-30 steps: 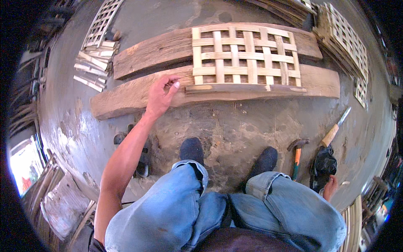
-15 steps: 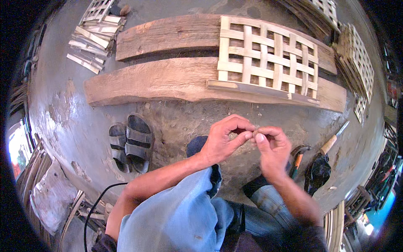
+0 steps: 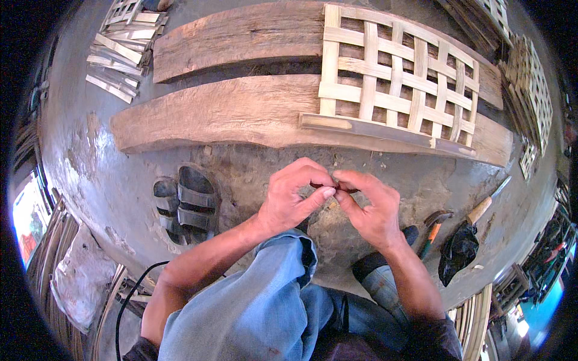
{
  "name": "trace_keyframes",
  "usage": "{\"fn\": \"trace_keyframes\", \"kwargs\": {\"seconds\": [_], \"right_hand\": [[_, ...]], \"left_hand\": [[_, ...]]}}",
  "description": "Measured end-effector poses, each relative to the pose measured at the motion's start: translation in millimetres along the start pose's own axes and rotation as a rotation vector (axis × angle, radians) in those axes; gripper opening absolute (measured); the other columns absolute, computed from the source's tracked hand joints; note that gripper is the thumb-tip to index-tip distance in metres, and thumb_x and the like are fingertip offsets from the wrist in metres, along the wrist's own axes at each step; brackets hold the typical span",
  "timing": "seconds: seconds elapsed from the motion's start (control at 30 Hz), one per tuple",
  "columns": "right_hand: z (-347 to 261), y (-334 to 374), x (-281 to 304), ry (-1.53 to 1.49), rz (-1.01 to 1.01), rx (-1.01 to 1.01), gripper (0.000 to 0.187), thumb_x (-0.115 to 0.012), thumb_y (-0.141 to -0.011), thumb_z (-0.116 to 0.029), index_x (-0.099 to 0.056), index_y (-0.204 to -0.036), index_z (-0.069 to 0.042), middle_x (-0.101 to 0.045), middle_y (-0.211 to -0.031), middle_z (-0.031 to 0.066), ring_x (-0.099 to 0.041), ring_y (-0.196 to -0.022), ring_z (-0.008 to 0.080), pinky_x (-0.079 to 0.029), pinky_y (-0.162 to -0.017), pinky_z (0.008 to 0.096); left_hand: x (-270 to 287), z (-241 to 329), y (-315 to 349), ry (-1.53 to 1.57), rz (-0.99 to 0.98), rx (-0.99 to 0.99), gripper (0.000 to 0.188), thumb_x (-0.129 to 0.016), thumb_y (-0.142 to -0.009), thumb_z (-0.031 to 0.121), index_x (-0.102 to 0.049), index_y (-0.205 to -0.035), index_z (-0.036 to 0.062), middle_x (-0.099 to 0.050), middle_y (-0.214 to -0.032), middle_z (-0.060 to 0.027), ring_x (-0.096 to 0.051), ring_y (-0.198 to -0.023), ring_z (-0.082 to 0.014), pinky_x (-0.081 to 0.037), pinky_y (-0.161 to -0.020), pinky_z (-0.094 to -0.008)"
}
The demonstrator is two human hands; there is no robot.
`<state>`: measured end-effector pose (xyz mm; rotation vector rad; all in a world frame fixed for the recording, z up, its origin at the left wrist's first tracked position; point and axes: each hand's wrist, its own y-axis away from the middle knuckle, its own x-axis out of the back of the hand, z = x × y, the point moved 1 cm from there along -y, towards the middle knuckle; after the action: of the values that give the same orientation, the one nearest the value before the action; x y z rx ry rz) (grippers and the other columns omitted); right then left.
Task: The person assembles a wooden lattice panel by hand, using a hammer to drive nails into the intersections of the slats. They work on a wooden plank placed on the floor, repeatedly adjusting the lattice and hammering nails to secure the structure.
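My left hand [image 3: 296, 191] and my right hand [image 3: 370, 203] meet fingertip to fingertip above the floor, each in a pinch. Whatever lies between the fingertips is too small to make out. Beyond them a woven lattice panel [image 3: 368, 91] of pale flat strips rests across two thick wooden planks. A darker split strip [image 3: 385, 133] runs along the panel's near edge, on the nearer plank [image 3: 217, 114]. Neither hand touches the panel.
A pair of dark sandals [image 3: 196, 204] is at left. To the right lie a hammer [image 3: 431, 231], a knife [image 3: 480, 210] and a black plastic bag [image 3: 459, 253]. Short strips [image 3: 120, 57] are heaped at far left; more lattice panels [image 3: 533, 84] are stacked at far right. The farther plank [image 3: 241, 39] is at back.
Both hands have shifted left, still pinched together at the fingertips. The view has moved slightly, so the planks and panel appear higher and the panel farther right.
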<state>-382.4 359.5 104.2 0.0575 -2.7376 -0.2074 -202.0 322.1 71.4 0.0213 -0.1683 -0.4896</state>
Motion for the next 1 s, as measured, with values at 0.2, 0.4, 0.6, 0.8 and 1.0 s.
{"fn": "trace_keyframes", "kwargs": {"seconds": [0.2, 0.4, 0.6, 0.8, 1.0], "right_hand": [[13, -27, 1, 0.024, 0.068, -0.089, 0.016, -0.074, -0.084, -0.005, -0.074, -0.100, -0.007, -0.073, -0.097, 0.0101, -0.070, -0.083, 0.0205, -0.055, -0.075, 0.0323], [31, -71, 2, -0.120, 0.116, -0.100, 0.015, -0.076, -0.084, -0.007, -0.073, -0.098, -0.005, -0.071, -0.097, 0.0066, -0.065, -0.091, 0.0155, -0.051, -0.076, 0.0283], [30, -87, 1, -0.030, 0.051, -0.051, 0.015, -0.076, -0.083, -0.007, -0.073, -0.098, -0.005, -0.072, -0.098, 0.0072, -0.066, -0.089, 0.0155, -0.051, -0.077, 0.0294], [32, -93, -1, 0.042, 0.004, -0.092, 0.017, -0.077, -0.082, -0.008, -0.073, -0.098, -0.006, -0.074, -0.094, 0.0095, -0.069, -0.084, 0.0188, -0.053, -0.076, 0.0309], [39, -92, -3, 0.117, 0.010, 0.014, 0.015, -0.078, -0.080, -0.008, -0.074, -0.095, -0.005, -0.073, -0.091, 0.0107, -0.069, -0.084, 0.0225, -0.053, -0.075, 0.0327]], "left_hand": [[18, -14, -27, -0.379, 0.144, -0.190, 0.021, -0.081, -0.074, 0.008, -0.072, -0.092, 0.0077, -0.070, -0.092, -0.0099, -0.067, -0.089, -0.0293, -0.054, -0.079, -0.0381], [38, -28, -52, -0.565, 0.198, -0.208, 0.027, -0.082, -0.072, 0.009, -0.072, -0.097, 0.0102, -0.067, -0.099, -0.0085, -0.063, -0.097, -0.0279, -0.051, -0.084, -0.0397], [38, -37, -60, -0.574, 0.153, -0.278, 0.023, -0.079, -0.075, 0.018, -0.071, -0.096, 0.0135, -0.066, -0.100, -0.0029, -0.060, -0.094, -0.0272, -0.048, -0.082, -0.0402], [34, -46, -60, -0.605, 0.162, -0.275, 0.023, -0.079, -0.076, 0.019, -0.070, -0.097, 0.0154, -0.064, -0.100, -0.0011, -0.060, -0.096, -0.0254, -0.047, -0.084, -0.0399], [34, -48, -61, -0.613, 0.151, -0.264, 0.021, -0.078, -0.077, 0.020, -0.070, -0.096, 0.0160, -0.063, -0.099, -0.0007, -0.059, -0.096, -0.0251, -0.046, -0.082, -0.0397]]}}
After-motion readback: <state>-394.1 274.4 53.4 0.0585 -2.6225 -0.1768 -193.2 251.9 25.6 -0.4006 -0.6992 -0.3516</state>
